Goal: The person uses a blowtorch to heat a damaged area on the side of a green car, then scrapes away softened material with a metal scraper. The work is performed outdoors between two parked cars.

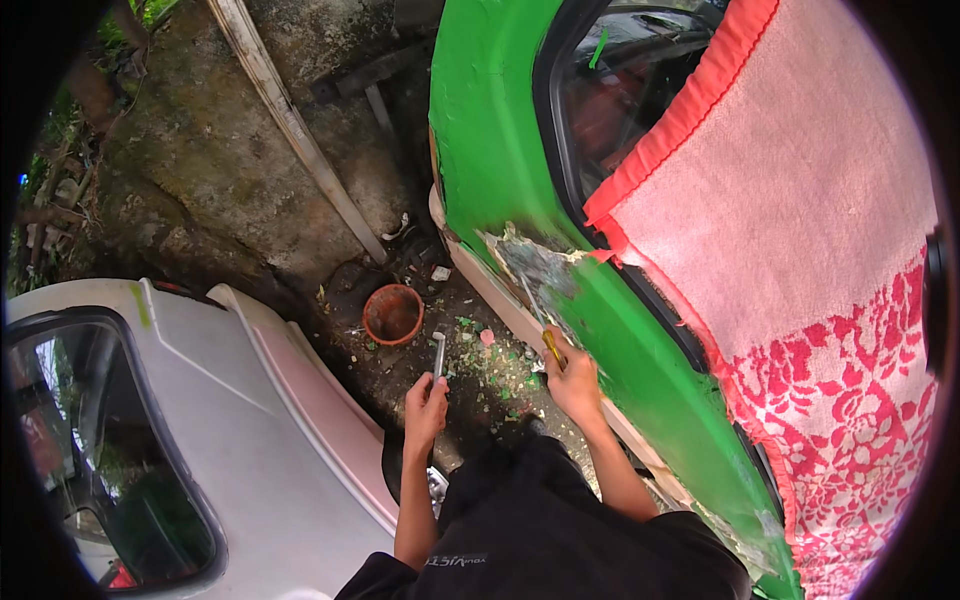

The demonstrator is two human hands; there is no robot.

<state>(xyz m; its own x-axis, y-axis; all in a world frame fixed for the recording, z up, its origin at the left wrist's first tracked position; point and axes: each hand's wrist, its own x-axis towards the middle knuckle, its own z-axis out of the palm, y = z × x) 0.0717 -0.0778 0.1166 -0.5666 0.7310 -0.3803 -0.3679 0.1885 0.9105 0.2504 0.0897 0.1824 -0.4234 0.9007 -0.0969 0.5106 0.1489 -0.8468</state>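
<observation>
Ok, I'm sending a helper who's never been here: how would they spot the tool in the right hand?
Find the green car partly under a pink cloth, then the scraped grey patch on its side. Just below that in the picture, the right hand holds a slim tool, shaft toward the patch. Its yellow handle separates it from the silvery tool in the left hand.

From here the right hand hides part of the amber handle; the silver car is cut off left, ground scraps too tiny to name

Room is left between the green car and silver car, interrupted low down by a reddish pot.
</observation>
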